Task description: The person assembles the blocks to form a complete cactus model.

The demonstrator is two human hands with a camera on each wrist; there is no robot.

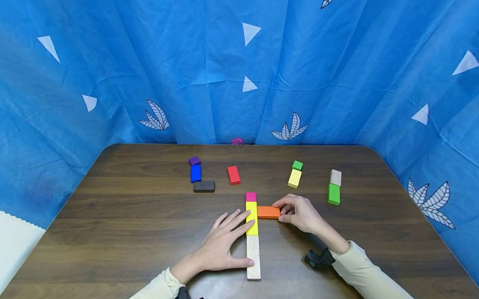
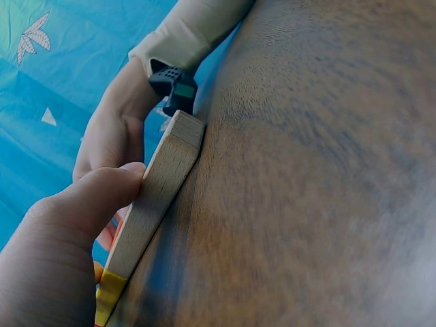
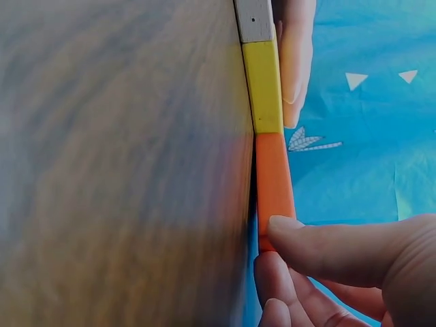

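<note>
Pinching the orange rectangular wooden block (image 1: 267,212) between fingers of the right hand (image 1: 299,213), snug at 3 o'clock of the yellow rectangular wooden block (image 1: 254,215). Resting the left hand (image 1: 221,248) there with straight fingers. Could skew yellow by pushing too hard, tbh.

Orange (image 1: 268,212), bright yellow (image 1: 252,230) and pink blocks (image 1: 251,196) and a pale, faintly grained block (image 1: 253,249) stand out against a brown table (image 1: 145,208) streaked with darker grain. White triangles (image 1: 249,32) and dark-lined white leaves (image 1: 158,113) pattern a blue curtain (image 1: 181,44).
</note>
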